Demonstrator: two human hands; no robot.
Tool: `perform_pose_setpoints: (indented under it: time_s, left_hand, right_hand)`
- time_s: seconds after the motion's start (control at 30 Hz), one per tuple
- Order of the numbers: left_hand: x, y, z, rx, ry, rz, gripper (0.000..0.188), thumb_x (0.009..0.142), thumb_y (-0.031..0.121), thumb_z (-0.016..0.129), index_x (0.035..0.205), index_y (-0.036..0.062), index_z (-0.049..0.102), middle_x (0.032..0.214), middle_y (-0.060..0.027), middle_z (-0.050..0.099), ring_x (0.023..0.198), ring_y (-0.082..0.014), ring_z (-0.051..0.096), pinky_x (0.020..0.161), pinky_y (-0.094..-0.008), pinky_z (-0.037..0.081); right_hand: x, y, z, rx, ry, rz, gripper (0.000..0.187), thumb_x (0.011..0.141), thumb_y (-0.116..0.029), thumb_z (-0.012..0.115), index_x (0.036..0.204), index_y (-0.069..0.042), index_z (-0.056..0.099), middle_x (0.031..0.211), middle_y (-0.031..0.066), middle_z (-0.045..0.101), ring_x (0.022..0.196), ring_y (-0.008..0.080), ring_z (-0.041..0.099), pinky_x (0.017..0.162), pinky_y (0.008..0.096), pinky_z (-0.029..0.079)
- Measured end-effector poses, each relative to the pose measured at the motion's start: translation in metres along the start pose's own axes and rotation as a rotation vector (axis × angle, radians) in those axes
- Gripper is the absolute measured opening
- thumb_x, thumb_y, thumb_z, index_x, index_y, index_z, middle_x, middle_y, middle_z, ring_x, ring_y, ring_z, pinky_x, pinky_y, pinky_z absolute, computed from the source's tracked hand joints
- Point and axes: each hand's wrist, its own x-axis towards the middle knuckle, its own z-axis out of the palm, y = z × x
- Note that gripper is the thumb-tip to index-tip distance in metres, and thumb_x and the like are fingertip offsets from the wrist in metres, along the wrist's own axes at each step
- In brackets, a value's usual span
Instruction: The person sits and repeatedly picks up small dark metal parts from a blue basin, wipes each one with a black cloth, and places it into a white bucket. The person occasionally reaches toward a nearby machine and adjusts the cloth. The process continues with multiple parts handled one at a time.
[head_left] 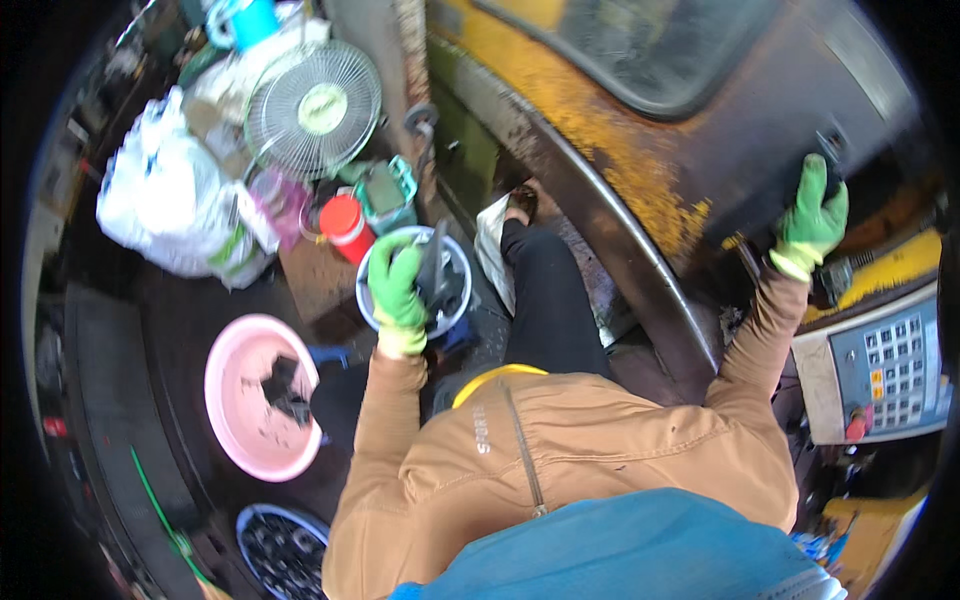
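Note:
My right hand (812, 220), in a green glove, reaches to the dark lower part of the worn yellow machine door (690, 150). Its fingers are stretched out and apart, just below a small metal handle (830, 143); whether they touch the door is hard to tell. My left hand (397, 285), also gloved in green, is curled over a white-rimmed bucket (462, 262). Against its fingers stands a dark grey plastic piece (436, 262), which it appears to grip. More dark pieces lie in the bucket, partly hidden by the glove.
A pink basin (225, 400) with black scraps stands at left, and a blue-rimmed tub (243, 530) of dark parts below it. A fan (345, 100), white bags (165, 200) and a red-lidded container (345, 222) crowd the upper left. A control panel (885, 375) is at right.

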Motion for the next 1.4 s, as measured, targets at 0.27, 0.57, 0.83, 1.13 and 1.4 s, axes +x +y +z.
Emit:
perform_pose_setpoints:
  time_s: [0.27, 0.57, 0.83, 1.13, 1.4]
  left_hand:
    - [0.001, -0.03, -0.025, -0.664, -0.12, -0.298, 0.039, 0.094, 0.019, 0.05, 0.13, 0.0037, 0.05, 0.129, -0.0115, 0.056, 0.12, -0.0285, 0.052, 0.104, -0.0468, 0.04]
    - [-0.008, -0.045, -0.037, 0.66, -0.168, 0.365, 0.019, 0.089, -0.005, 0.05, 0.105, 0.0002, 0.06, 0.098, -0.0098, 0.062, 0.091, -0.023, 0.062, 0.085, -0.0341, 0.051]
    - [-0.019, -0.053, -0.055, -0.252, 0.401, -0.575, 0.031, 0.091, 0.032, 0.063, 0.092, 0.0017, 0.06, 0.092, -0.0089, 0.061, 0.087, -0.0193, 0.059, 0.083, -0.0319, 0.05]
    - [-0.007, -0.045, -0.024, 0.996, -0.335, 0.189, 0.021, 0.087, 0.01, 0.06, 0.103, -0.0037, 0.062, 0.101, -0.0102, 0.064, 0.091, -0.0192, 0.061, 0.084, -0.0304, 0.048]
    - [0.07, -0.016, 0.079, 0.738, -0.479, -0.238, 0.066, 0.078, 0.013, 0.067, 0.136, -0.0054, 0.042, 0.109, -0.0097, 0.06, 0.104, -0.0174, 0.055, 0.097, -0.0286, 0.039]
  right_hand:
    - [0.167, 0.122, 0.024, 0.383, 0.314, 0.148, 0.024, 0.079, -0.016, 0.073, 0.1, -0.011, 0.06, 0.077, 0.006, 0.062, 0.059, 0.0176, 0.057, 0.05, 0.0306, 0.047]
    - [0.277, 0.335, 0.061, -0.774, -0.193, 0.311, 0.057, 0.076, -0.052, 0.063, 0.112, -0.008, 0.065, 0.109, 0.0164, 0.066, 0.102, 0.031, 0.06, 0.088, 0.0391, 0.045]
    - [0.324, 0.368, 0.087, -0.677, -0.054, 0.278, 0.058, 0.077, -0.048, 0.06, 0.119, -0.007, 0.063, 0.121, 0.0184, 0.061, 0.115, 0.0343, 0.056, 0.097, 0.0415, 0.042]
    - [0.353, 0.384, 0.107, -0.989, -0.14, 0.232, 0.061, 0.083, -0.055, 0.049, 0.117, -0.006, 0.064, 0.125, 0.0207, 0.057, 0.119, 0.0378, 0.052, 0.097, 0.044, 0.042]
    - [0.302, 0.381, 0.09, 0.256, 0.323, 0.235, 0.045, 0.079, -0.04, 0.068, 0.101, -0.001, 0.065, 0.07, 0.0084, 0.061, 0.052, 0.017, 0.049, 0.048, 0.0339, 0.042]
